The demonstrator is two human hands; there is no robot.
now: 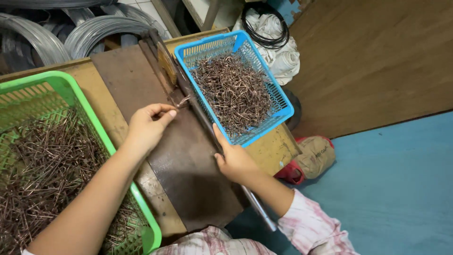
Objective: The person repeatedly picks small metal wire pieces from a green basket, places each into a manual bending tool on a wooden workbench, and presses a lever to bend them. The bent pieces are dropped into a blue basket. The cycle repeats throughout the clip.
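Head view, looking down. Landmark: dark brown flat metal plate (188,165) lying across a worn yellow wooden bench (273,148).

Left hand (146,127) rests on the plate's upper part, thumb and forefinger pinched on a small bent copper-coloured wire piece (183,100) at the plate's top edge, where it meets a long grey metal lever bar (198,118). The piece is tiny; its exact shape is hard to make out, probably a hook.

Right hand (233,160) sits at the plate's right edge, fingers curled around the lever bar, gripping it. Pink-and-white patterned sleeve (311,226) below it.

Right of the plate, just past the bar: blue plastic mesh basket (283,106), holding a heap of bent copper-coloured wire hooks (233,92).

Left of the plate: green plastic mesh basket (101,125), filled with straight copper-coloured wire lengths (42,170).

Above the plate, beyond the bench: coils of grey steel wire (89,30).

Lower right of the plate, on the blue floor: red-and-tan sandal (311,158).
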